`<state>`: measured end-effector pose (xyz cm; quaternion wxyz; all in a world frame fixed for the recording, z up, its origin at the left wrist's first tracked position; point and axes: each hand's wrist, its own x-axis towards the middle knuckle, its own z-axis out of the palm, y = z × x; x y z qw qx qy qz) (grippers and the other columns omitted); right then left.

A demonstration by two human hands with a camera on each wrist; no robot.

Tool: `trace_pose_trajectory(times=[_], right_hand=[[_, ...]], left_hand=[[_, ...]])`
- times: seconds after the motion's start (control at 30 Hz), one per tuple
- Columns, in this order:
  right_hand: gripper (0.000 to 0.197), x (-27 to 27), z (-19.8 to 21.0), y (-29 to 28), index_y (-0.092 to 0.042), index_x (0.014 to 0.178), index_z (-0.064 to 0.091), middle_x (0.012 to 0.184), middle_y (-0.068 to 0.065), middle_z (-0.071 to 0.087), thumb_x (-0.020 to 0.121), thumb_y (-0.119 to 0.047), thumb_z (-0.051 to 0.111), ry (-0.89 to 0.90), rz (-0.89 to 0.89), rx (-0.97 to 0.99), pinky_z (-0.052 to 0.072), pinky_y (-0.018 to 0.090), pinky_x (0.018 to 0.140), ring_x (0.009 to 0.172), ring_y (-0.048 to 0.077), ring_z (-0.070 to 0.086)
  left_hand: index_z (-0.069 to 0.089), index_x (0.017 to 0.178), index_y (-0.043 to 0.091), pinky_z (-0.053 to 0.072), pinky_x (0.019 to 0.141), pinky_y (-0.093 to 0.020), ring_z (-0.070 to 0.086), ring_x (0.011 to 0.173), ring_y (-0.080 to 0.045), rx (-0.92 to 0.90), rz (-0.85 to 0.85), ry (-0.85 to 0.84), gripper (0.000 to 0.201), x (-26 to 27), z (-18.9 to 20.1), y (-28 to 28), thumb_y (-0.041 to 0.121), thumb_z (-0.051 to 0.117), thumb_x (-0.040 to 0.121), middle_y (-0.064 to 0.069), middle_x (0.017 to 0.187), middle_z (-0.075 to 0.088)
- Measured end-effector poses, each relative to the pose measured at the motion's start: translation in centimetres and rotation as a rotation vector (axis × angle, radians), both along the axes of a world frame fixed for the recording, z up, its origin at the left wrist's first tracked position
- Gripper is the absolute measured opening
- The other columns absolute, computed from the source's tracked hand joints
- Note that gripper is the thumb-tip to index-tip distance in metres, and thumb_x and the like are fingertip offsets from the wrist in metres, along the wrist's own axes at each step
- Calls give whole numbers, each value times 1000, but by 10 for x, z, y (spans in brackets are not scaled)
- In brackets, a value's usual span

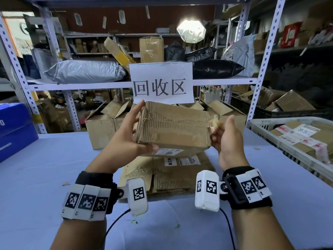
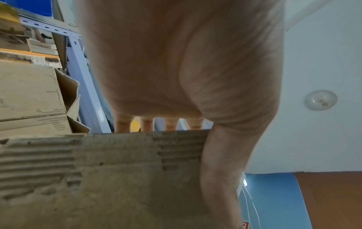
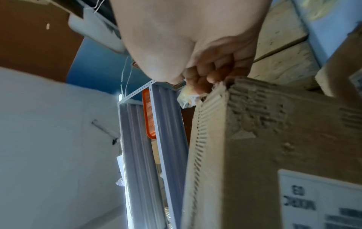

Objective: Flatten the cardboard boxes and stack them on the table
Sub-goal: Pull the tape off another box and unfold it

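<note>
Above a blue-covered table in a cluttered stockroom, a worn cardboard box held in mid-air between two bare hands, still in its box shape and not yet flattened. Long axis running left to right, one end at each palm. Left hand cradling the left end, thumb pressed under the near bottom edge, fingers reaching up the far side; seen from the left wrist, fingers hooked over the box's far edge. Right hand at the right end, fingertips pinching a curl of clear tape at the upper corner, apparently to peel the seam open. Directly below, flattened cardboard lying on the table, close under the box and ready to take the next sheet. Open room toward the person and to the left; tighter on the right, where a white crate of parcels stands near the right elbow, and behind, where open cartons crowd the table's far edge beneath a paper sign.
</note>
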<state>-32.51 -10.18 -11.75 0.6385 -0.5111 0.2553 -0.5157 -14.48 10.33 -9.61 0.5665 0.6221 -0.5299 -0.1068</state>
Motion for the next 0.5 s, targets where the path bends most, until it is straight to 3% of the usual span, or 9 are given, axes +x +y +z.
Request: trace_pose_trajectory(times=[0.07, 0.13, 0.17, 0.23, 0.3, 0.33, 0.4, 0.43, 0.5], right_hand=[[50, -1, 3, 2, -17, 78, 59, 53, -10, 48, 99, -60, 43, -71, 124, 16, 43, 25, 57, 45, 5, 43], [29, -2, 6, 5, -14, 94, 66, 52, -14, 54, 99, -41, 57, -107, 214, -32, 48, 21, 53, 45, 0, 49], [20, -2, 6, 6, -11, 102, 66, 51, -14, 55, 101, -29, 57, -110, 229, -51, 48, 20, 51, 44, 0, 50], [14, 0, 6, 7, -12, 99, 65, 53, -14, 51, 102, -22, 55, -125, 233, -46, 41, 21, 53, 46, 1, 43], [17, 1, 6, 8, -15, 91, 62, 56, -11, 47, 102, -25, 55, -149, 238, -29, 35, 24, 55, 50, 5, 39], [18, 2, 6, 9, -15, 91, 62, 57, -10, 48, 103, -27, 55, -148, 237, -35, 35, 25, 55, 51, 6, 39], [23, 5, 7, 12, -15, 88, 62, 59, -7, 53, 103, -29, 53, -100, 213, -88, 38, 27, 57, 52, 8, 42], [25, 6, 7, 14, -16, 88, 64, 61, -5, 57, 104, -30, 52, -57, 178, -132, 42, 29, 59, 54, 9, 46], [28, 6, 7, 15, -13, 98, 69, 75, 7, 65, 105, -32, 49, 100, 34, -293, 47, 33, 69, 68, 13, 56]], left_hand=[[26, 147, 67, 53, 97, -24, 36, 142, 2, -8, -3, 6, 117, 2, 0, 0, 3, 89, 73, 28, 150, 41], [24, 150, 64, 54, 87, -15, 41, 132, 14, -13, -6, 15, 118, 3, 1, 0, 0, 88, 74, 40, 139, 42], [23, 152, 62, 56, 82, -16, 48, 125, 16, -13, 0, 22, 120, 3, 1, -1, -3, 87, 74, 40, 136, 43], [20, 155, 56, 60, 77, -22, 60, 113, 9, 2, 28, 13, 122, 1, 2, -1, -8, 85, 73, 29, 140, 43], [17, 159, 49, 60, 86, -29, 59, 121, -1, 31, 85, -43, 123, -3, 5, -2, -6, 86, 73, 17, 148, 41], [16, 160, 46, 56, 98, -36, 51, 132, -8, 57, 141, -101, 122, -5, 7, -3, -2, 87, 73, 13, 153, 37], [15, 161, 43, 32, 120, -50, 25, 149, -19, 132, 307, -303, 119, -6, 11, -5, 12, 89, 74, 7, 162, 24], [15, 160, 44, 21, 124, -51, 15, 150, -19, 163, 387, -401, 118, -7, 12, -5, 18, 90, 73, 7, 165, 17], [15, 159, 47, 13, 123, -51, 7, 150, -16, 182, 456, -550, 117, -9, 15, -8, 28, 90, 71, 8, 168, 10]])
